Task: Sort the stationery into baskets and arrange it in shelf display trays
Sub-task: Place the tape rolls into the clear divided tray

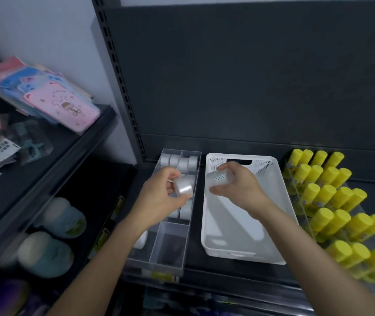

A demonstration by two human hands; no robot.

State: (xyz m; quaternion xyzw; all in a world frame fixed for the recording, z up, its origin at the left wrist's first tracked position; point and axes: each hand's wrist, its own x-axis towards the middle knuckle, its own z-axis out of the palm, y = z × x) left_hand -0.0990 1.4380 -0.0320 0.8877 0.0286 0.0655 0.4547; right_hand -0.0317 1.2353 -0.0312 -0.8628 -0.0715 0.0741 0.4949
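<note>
Clear tape roll [183, 187] pinched in left hand [159, 197], right hand [239, 187] gripping patterned roll [218, 179], perforated white basket [280, 201]

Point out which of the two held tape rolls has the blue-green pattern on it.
The roll in the right hand, held over the white basket: tape roll shows teal dots. The left hand's roll, over the clear tray, looks plain.
</note>
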